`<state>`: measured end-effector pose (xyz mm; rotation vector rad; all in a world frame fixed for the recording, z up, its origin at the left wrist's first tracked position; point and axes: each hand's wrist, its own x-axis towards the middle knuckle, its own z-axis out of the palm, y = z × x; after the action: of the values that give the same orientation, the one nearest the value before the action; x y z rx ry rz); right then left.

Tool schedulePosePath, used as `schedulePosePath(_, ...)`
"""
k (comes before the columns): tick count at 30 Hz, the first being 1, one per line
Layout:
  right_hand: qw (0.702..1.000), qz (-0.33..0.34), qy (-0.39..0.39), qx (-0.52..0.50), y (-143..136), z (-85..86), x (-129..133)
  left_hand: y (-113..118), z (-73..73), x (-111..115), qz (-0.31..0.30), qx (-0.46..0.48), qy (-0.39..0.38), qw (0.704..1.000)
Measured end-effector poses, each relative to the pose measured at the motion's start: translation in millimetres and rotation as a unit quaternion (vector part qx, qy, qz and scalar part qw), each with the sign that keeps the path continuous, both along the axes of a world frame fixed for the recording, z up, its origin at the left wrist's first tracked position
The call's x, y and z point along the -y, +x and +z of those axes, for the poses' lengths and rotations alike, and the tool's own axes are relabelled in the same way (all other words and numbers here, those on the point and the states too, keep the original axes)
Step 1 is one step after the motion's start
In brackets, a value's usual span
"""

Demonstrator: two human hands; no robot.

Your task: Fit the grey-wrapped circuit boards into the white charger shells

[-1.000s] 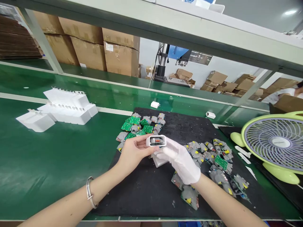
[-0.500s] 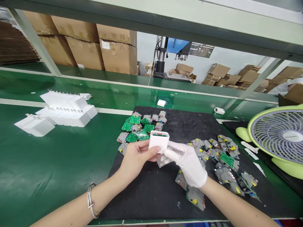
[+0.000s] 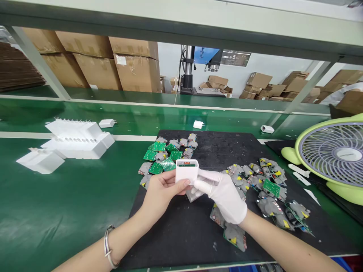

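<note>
A white charger housing [image 3: 186, 174] is held over the black mat, its open end up, and the edge of a green circuit board with a red part shows inside. My left hand [image 3: 160, 192], bare, pinches it between thumb and fingers from the left. My right hand [image 3: 227, 196], in a white glove, has its bent fingers closed against the housing's right side. Below the gloved fingers a second white piece [image 3: 192, 195] shows in part; whether it is held or lies on the mat I cannot tell.
Circuit boards with grey filler [image 3: 268, 207] lie right on the black mat [image 3: 176, 234]; green boards [image 3: 168, 163] lie behind my left hand. White chargers [image 3: 76, 141] are stacked left. A green fan [image 3: 340, 155] stands at right. Single white chargers [image 3: 198, 124] sit beyond the mat.
The view has shifted and tilted slightly. Both hands keep their hold on the housing, in nearly the same place over the mat.
</note>
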<state>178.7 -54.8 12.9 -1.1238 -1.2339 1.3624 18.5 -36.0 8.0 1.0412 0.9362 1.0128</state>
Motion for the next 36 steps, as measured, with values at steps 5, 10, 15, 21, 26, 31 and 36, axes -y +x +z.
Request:
schedulePosePath(5,0.998,-0.014,0.039,0.055,5,-8.4,-2,0,-0.5,0,0.000,0.008,0.036,0.999)
schedulePosePath(10,0.997,-0.010,0.042,0.064,7,-10.8,-2,0,-0.7,0,0.001,0.011,0.055,0.998)
schedulePosePath(15,0.996,-0.014,0.047,0.072,7,-11.9,-2,-1,-0.4,1,0.000,-0.002,0.053,0.999)
schedulePosePath(21,0.994,-0.022,0.060,0.083,8,-10.1,0,0,0.4,1,0.001,-0.013,0.059,0.998)
schedulePosePath(26,0.992,-0.034,0.078,0.095,10,-7.4,1,2,0.7,2,0.016,-0.018,0.075,0.997)
schedulePosePath(31,0.991,-0.012,0.084,0.099,9,-13.9,-1,3,-2.1,3,0.001,-0.016,0.092,0.996)
schedulePosePath(36,0.981,0.026,0.088,0.171,16,9.2,2,4,-10.9,2,0.016,-0.054,0.045,0.997)
